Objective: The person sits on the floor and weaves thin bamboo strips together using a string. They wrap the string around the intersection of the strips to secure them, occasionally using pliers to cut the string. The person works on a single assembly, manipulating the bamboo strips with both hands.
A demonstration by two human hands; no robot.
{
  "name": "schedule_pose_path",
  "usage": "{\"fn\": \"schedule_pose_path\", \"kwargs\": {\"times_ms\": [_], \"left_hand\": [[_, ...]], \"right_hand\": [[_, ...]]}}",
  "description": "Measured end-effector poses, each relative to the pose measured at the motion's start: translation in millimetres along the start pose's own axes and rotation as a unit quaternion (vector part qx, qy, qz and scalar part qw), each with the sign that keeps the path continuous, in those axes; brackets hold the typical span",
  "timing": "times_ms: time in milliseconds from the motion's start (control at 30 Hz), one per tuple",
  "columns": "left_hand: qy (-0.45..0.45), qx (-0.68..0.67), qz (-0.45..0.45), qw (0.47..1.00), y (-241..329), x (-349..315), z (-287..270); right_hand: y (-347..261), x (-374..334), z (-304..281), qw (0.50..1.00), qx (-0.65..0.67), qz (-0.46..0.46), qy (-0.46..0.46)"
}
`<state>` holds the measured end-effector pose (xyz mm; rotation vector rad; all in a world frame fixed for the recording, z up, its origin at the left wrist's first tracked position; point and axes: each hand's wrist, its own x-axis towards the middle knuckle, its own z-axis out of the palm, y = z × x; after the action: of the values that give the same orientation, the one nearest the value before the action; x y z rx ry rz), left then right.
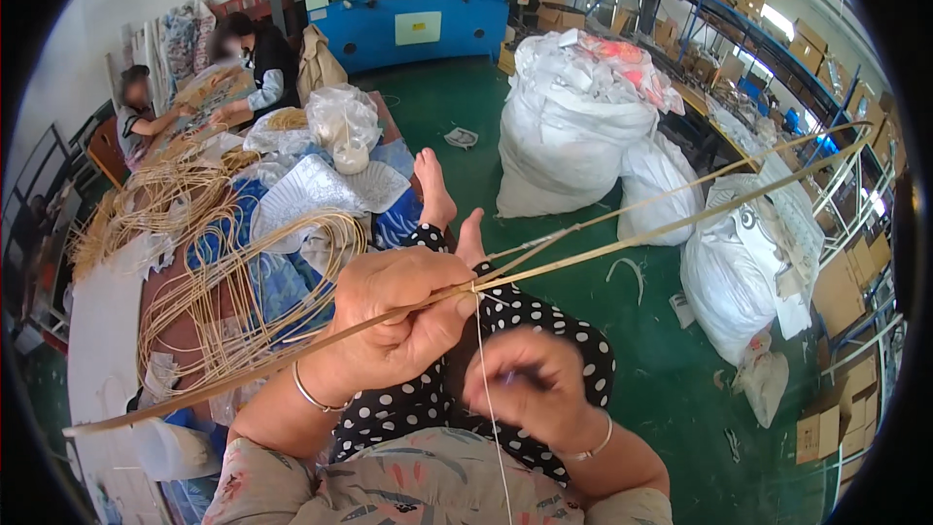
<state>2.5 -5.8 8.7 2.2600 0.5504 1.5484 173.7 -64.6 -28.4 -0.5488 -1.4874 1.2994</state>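
My left hand (403, 316) grips a long thin bamboo strip (680, 219) where it crosses a second strip; both strips run from the lower left up to the right. A white thread (489, 399) is tied at the crossing and hangs down past my right hand (525, 384), which is closed with its fingers pinching that thread. My legs in black polka-dot trousers (544, 326) stretch out ahead, with bare feet (434, 190).
Bent bamboo hoops (243, 282) and white fan faces (311, 190) cover a long table (97, 331) on my left, where two people (262, 63) work. Big white sacks (573, 126) stand on the green floor at right, a blue machine (418, 10) behind, cardboard boxes (826, 428) along shelving.
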Motion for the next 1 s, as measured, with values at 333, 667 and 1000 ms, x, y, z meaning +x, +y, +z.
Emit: {"fn": "schedule_pose_path", "kwargs": {"times_ms": [333, 667, 1000], "left_hand": [[-0.026, -0.245, -0.078, 0.966, 9, 12, -9], [-0.090, -0.265, -0.088, 0.956, 13, 18, -19], [-0.100, -0.253, -0.095, 0.958, 9, 22, -12]], "right_hand": [[46, -66, 2, 0.910, 0.201, 0.359, -0.057], [-80, 31, -37, 0.737, -0.579, -0.349, 0.033], [-63, 51, -37, 0.564, -0.672, -0.475, 0.066]]}}
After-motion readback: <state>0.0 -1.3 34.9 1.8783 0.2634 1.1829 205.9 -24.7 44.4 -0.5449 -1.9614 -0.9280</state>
